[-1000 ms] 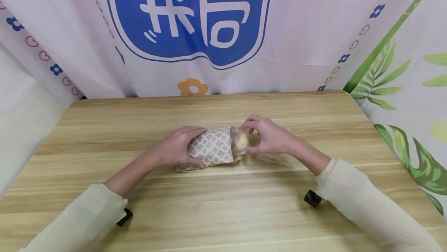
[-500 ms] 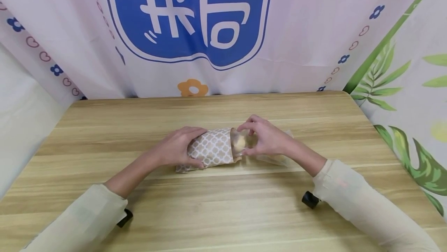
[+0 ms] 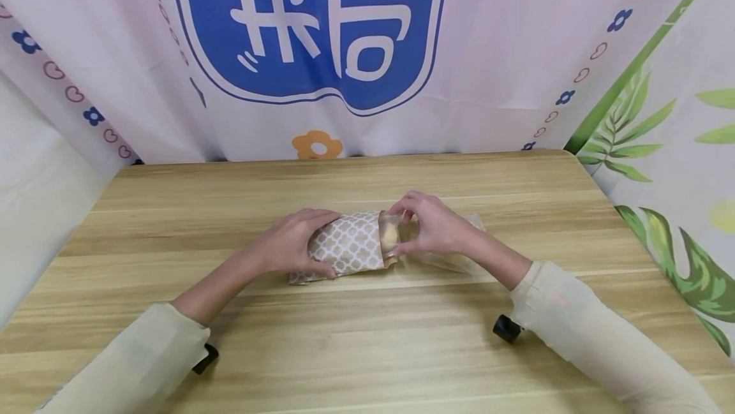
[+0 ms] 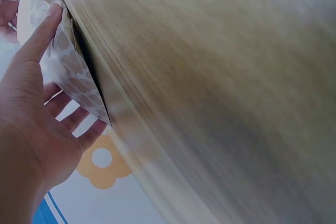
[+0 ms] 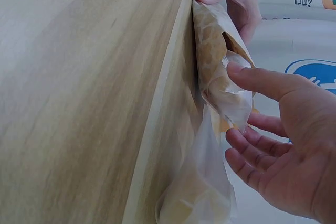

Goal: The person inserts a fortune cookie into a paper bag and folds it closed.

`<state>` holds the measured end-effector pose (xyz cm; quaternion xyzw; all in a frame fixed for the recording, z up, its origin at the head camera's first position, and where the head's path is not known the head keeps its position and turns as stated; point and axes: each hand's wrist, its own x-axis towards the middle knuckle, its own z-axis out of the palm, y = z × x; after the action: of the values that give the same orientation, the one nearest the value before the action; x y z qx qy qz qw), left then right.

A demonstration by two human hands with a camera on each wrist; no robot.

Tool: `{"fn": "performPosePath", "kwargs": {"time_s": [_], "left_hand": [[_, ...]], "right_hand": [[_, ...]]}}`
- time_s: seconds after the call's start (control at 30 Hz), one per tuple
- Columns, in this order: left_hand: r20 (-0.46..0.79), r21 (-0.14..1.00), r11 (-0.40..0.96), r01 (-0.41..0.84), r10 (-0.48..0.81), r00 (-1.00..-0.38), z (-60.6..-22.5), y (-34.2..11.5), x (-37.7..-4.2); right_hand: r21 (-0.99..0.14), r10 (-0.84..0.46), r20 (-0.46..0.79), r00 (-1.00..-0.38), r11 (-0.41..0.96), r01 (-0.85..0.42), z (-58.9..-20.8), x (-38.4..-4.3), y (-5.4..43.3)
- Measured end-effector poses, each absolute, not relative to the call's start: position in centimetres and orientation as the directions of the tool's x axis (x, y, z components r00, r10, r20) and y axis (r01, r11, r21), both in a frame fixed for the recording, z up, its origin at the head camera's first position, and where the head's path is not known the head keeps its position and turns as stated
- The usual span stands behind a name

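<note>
Between the bench (image 3: 344, 350)'s side edges, left hand (image 3: 288, 240) grips patterned paper bag (image 3: 351, 245); right hand (image 3: 436, 226) pinches clear packet (image 3: 390, 235), apparently inserting; deeper push likely needed.

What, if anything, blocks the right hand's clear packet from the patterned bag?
Nothing visible: the right hand holds the clear packet partly inside the patterned bag. A second packet lies outside, partly beneath that hand.

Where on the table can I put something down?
The table is bare between the left sleeve and right sleeve, and at the back, between the paper bag and curtain. The middle's crowded: left hand, right hand, that bag, one clear packet and a second packet.
</note>
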<state>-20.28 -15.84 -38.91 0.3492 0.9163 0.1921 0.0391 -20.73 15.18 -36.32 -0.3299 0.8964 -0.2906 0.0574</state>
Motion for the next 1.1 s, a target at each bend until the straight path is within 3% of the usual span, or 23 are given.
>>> {"fn": "performPosePath", "kwargs": {"time_s": [0.3,0.67,0.83,1.1], "left_hand": [[0.075,0.377,0.677,0.632,0.658,-0.750,-38.96,-15.85,-20.17],[0.087,0.381,0.668,0.639,0.662,-0.744,-39.00,-15.85,-20.16],[0.090,0.376,0.670,0.640,0.661,-0.745,-39.00,-15.86,-20.16],[0.097,0.378,0.668,0.641,0.660,-0.745,-38.96,-15.90,-20.12]], "right_hand": [[-0.590,-0.626,0.052,-0.778,0.610,-0.530,-36.43,-20.59,15.00],[-0.587,-0.673,0.043,-0.738,0.581,-0.564,-36.48,-20.46,15.23],[-0.548,-0.669,0.057,-0.741,0.599,-0.584,-36.61,-20.63,15.23],[-0.613,-0.642,0.063,-0.764,0.579,-0.538,-36.43,-20.69,15.13]]}}
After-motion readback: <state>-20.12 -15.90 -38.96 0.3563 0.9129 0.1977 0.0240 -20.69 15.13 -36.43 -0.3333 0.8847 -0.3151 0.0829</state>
